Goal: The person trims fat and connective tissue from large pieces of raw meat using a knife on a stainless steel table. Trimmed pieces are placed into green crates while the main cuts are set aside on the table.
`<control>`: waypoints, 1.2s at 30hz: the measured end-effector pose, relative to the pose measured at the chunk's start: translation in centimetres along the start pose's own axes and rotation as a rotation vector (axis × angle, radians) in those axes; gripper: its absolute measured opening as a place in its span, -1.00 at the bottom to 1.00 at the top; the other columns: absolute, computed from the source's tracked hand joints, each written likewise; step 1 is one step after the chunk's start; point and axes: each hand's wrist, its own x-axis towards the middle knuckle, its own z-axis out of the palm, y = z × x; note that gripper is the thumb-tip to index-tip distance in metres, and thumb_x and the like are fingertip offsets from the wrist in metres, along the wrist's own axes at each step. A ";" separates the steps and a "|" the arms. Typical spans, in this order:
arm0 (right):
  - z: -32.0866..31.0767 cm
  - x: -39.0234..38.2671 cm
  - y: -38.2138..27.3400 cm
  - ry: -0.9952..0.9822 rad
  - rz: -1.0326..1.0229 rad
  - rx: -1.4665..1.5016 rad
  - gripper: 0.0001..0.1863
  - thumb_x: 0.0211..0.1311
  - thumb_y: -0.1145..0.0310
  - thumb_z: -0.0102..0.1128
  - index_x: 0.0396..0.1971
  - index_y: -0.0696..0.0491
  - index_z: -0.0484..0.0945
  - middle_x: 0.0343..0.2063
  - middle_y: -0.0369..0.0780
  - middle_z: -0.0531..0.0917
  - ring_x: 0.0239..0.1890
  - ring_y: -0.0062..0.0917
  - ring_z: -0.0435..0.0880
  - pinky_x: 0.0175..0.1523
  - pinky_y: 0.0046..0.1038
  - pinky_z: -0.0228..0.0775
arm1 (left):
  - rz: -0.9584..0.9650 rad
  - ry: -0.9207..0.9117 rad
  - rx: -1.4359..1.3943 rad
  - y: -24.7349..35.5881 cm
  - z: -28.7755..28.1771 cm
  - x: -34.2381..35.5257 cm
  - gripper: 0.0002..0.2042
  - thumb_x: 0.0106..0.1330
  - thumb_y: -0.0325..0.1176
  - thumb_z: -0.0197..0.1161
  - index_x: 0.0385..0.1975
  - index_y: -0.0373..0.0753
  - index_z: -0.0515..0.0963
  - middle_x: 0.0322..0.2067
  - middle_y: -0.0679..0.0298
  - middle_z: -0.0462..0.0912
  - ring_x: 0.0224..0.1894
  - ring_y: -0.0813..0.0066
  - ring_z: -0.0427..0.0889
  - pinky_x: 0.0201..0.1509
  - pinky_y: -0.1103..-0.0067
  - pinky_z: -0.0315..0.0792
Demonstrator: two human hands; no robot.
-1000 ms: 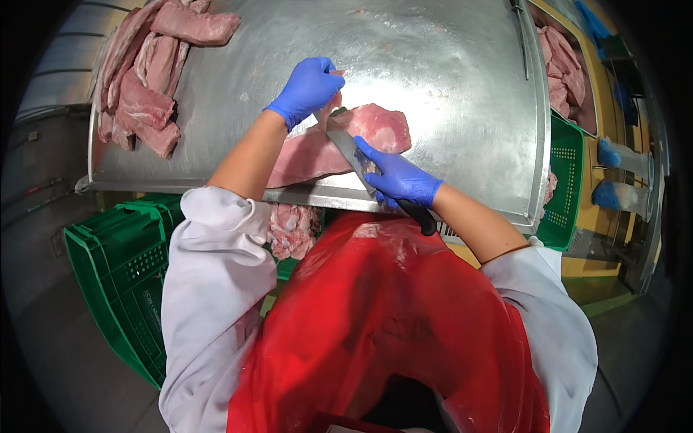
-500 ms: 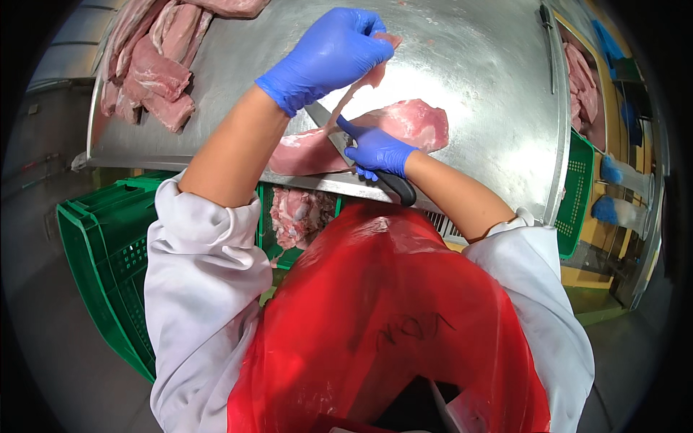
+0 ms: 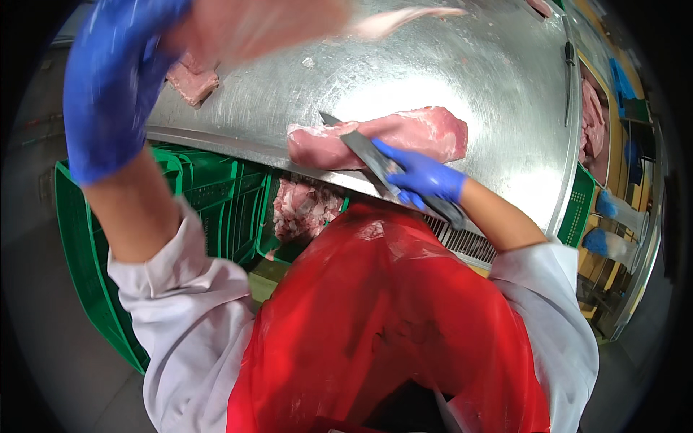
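A knife is held over a pork cut while a trimmed strip is lifted away.

A red apron (image 3: 390, 317) is seen nearest, with a green crate (image 3: 216, 195) of meat scraps (image 3: 307, 209) beyond it. The right hand (image 3: 422, 177) is closed around the knife (image 3: 375, 162), whose blade is laid across the pork cut (image 3: 426, 133) on the steel table (image 3: 447, 65). The left hand (image 3: 119, 79), raised and blurred, is clenched on a pale meat strip (image 3: 289, 25).

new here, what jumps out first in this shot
The blurred left hand in a blue glove, raised at upper left with a pale meat strip. At centre the right hand holds a knife on a pink meat slab lying on the steel table.
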 end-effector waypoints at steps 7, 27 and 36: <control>-3.9 -7.7 2.4 0.031 -0.006 0.154 -0.17 0.39 0.52 0.01 0.56 -0.18 -0.13 -0.55 -0.25 0.59 -0.72 -0.64 0.53 -0.62 -0.62 0.43 | -0.632 -0.599 1.166 -16.2 -8.7 -13.0 -0.42 0.15 -0.02 0.41 -0.02 -0.40 0.52 -0.07 -0.07 0.64 -0.06 -0.03 0.64 0.07 0.32 0.50; -13.4 0.7 6.6 0.793 -0.130 -0.683 -0.19 0.33 0.35 0.03 0.53 -0.39 -0.04 -0.23 0.10 0.69 -0.25 -0.02 0.71 -0.03 -0.13 0.55 | -0.492 -0.284 0.283 -38.1 15.8 -6.3 -0.75 0.37 -0.26 0.20 -0.26 -0.37 0.63 -0.41 0.28 0.65 -0.38 0.57 0.53 -0.21 0.50 0.47; -9.7 0.2 3.7 0.774 -0.114 -0.426 -0.22 0.32 0.31 -0.03 0.53 -0.11 -0.05 -0.25 0.21 0.66 -0.20 -0.02 0.72 0.02 -0.13 0.53 | -0.351 -0.228 0.333 -35.0 16.5 -6.3 -0.79 0.29 -0.31 0.22 -0.40 -0.36 0.60 -0.49 0.11 0.63 -0.43 0.36 0.59 -0.25 0.44 0.48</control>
